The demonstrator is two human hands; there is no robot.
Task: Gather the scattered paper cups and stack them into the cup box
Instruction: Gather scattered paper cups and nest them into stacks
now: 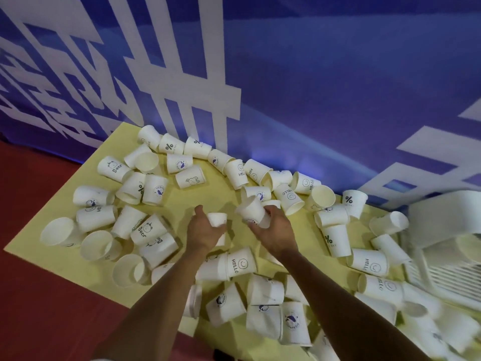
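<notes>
Several white paper cups lie scattered on a yellow table [216, 190], most on their sides, printed with "HELLO", "Bear" or "%". My left hand [204, 231] grips one plain white cup [217, 220] near the table's middle, just above the surface. My right hand [273, 230] holds another white cup [252, 211], tilted with its base pointing up and left. The two held cups are a short gap apart. A white cup box [447, 222] stands at the right edge, partly out of view.
A blue banner wall [312, 74] with white lettering rises right behind the table. Red floor [39, 295] shows at the left and front. Cups crowd all sides of my hands, including a "HELLO" cup [238, 263] under my forearms. A white slatted tray [447, 277] lies by the box.
</notes>
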